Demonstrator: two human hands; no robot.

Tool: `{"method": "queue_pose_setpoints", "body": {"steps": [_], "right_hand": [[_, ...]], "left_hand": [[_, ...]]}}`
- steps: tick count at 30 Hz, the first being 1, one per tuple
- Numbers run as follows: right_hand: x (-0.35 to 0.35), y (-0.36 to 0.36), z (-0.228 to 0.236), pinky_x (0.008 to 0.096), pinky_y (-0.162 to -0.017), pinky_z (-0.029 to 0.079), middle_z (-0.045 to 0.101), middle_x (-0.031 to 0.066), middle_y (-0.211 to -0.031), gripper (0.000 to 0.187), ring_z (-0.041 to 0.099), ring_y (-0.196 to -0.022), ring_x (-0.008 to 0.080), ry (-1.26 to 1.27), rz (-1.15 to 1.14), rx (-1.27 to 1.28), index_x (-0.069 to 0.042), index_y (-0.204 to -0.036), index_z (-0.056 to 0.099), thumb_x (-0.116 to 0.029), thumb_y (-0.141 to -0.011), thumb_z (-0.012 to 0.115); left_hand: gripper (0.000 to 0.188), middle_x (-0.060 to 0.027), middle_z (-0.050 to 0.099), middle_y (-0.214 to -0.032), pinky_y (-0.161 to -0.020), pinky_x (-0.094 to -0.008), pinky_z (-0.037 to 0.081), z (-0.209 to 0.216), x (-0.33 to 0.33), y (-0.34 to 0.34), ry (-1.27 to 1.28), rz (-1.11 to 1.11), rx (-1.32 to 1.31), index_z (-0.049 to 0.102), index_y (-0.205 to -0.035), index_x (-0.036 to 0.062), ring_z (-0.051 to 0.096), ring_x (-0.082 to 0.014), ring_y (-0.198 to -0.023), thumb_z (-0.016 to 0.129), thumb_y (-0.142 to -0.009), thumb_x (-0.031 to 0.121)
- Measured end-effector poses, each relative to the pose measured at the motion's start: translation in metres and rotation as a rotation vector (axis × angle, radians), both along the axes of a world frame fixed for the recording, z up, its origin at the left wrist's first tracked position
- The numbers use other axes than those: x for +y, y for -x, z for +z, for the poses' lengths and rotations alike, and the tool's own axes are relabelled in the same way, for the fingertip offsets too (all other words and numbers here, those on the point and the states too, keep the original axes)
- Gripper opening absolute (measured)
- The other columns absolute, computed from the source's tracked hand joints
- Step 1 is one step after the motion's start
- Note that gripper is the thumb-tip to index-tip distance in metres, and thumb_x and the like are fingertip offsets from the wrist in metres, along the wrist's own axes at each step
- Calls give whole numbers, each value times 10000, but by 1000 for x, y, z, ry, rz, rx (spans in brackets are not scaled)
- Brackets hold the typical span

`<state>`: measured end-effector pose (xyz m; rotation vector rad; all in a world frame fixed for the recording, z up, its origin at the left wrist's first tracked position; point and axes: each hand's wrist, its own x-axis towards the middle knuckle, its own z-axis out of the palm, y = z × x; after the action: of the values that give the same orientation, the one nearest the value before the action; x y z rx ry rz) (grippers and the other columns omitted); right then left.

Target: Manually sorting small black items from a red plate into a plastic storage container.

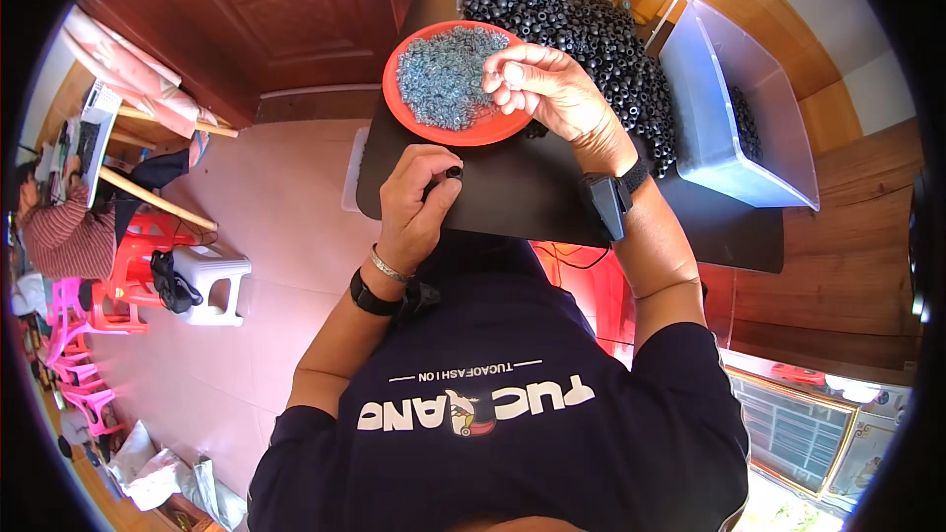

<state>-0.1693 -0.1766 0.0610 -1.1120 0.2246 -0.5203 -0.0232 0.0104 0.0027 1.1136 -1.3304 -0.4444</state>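
In the head view, the red plate (391, 89) lies on the dark surface (532, 187). The left hand (416, 205) is just below the plate; its grip is closed around a small black piece (454, 172), with the end turned outward, probably so that this end stays free of the fingers. The right hand (547, 94) is over the right edge of the plate. Its thumb and fingers are bent near each other, but I cannot tell if a piece is between them. The plate seems placed close so that both hands reach it without stretching.

To the right of and above the plate spreads a pile of black parts (581, 34), perhaps left loose for easy picking. Farther right of the plate, a translucent bin (702, 128) contains more of them.

The held piece looks dark and rounded, mostly covered by the fingers. The small pieces (448, 79) in the plate are shiny, blue-grey and tangled-looking; their exact shape is too small to tell.
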Motion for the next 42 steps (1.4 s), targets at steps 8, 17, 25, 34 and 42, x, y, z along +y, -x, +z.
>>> {"method": "queue_pose_setpoints", "body": {"steps": [8,17,25,34,42], "right_hand": [[-1,1,2,242,-718,530,677,82,-917,199,637,-771,131,78,41,58,6,-1065,658,-96,-894,657],[11,-7,2,242,-706,515,678,38,-869,148,614,-756,101,297,12,203,-20,-990,665,-130,-891,673],[22,-9,8,232,-682,509,671,22,-834,130,607,-724,90,287,55,260,-37,-930,670,-146,-869,704],[41,-16,7,209,-642,484,655,-11,-778,97,585,-698,63,481,187,343,-42,-904,682,-130,-871,703],[43,-17,7,205,-613,466,627,-17,-752,69,557,-667,50,601,192,444,-38,-886,651,-95,-880,688]], "left_hand": [[135,-71,590,-964,-663,-224,402,2,1,0,-9,0,1,612,-971,-18,486,-93,-736,597,-871,71],[132,-70,590,-944,-655,-238,400,1,0,1,-22,21,-12,605,-964,-17,474,-104,-711,588,-845,38],[147,-74,572,-864,-643,-270,435,-10,-4,0,-2,63,76,600,-977,2,511,-139,-677,610,-831,15],[183,-88,561,-851,-634,-295,442,-9,-7,3,-18,120,20,575,-1026,-6,515,-162,-667,596,-844,7],[173,-92,559,-847,-635,-302,450,-7,-6,5,-1,142,-100,579,-1028,2,530,-184,-675,595,-856,16]]}}
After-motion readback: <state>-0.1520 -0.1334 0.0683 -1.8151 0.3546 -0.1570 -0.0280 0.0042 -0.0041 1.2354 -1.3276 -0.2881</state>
